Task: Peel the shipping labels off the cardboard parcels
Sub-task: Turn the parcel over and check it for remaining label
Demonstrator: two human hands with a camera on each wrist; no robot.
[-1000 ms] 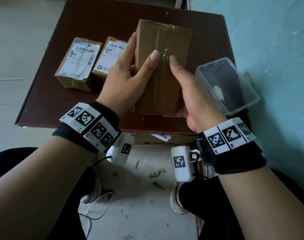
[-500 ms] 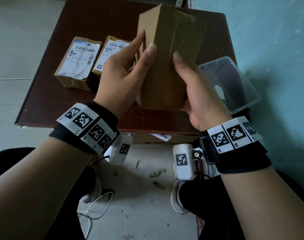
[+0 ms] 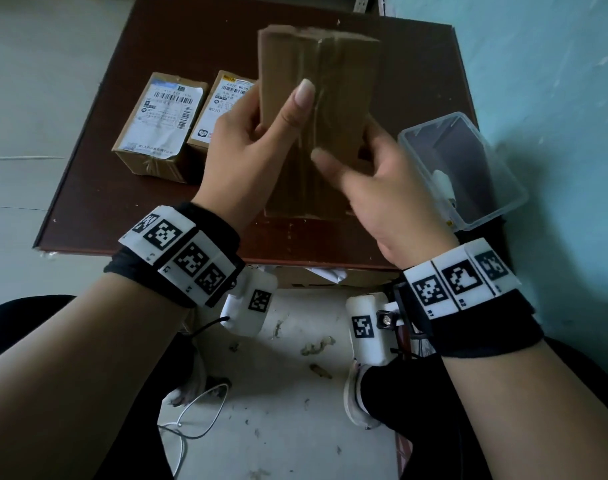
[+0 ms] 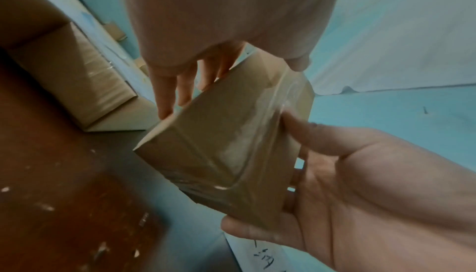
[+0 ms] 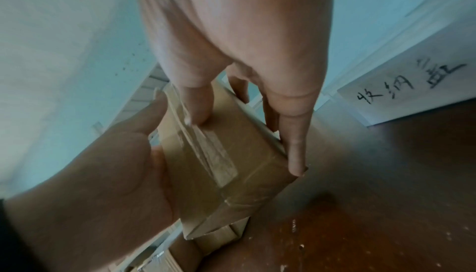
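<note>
Parcel held up off the table, taped face toward me, no label showing on it.

I have the tall brown cardboard parcel clamped between my left hand and right hand, thumbs on the clear-taped front, fingers curled behind, probably so I can find its label. Two smaller brown parcels with white shipping labels wait flat on the dark brown table; the clear plastic bin stands ready beside my right hand, likely for peeled labels.

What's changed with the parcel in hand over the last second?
The held parcel was turned in the hands: an edge swung toward the camera, then its taped face came round again. No label shows on it. The right hand shifted lower; the left hand kept its grip. The two labelled parcels and clear plastic box stayed put.
</note>
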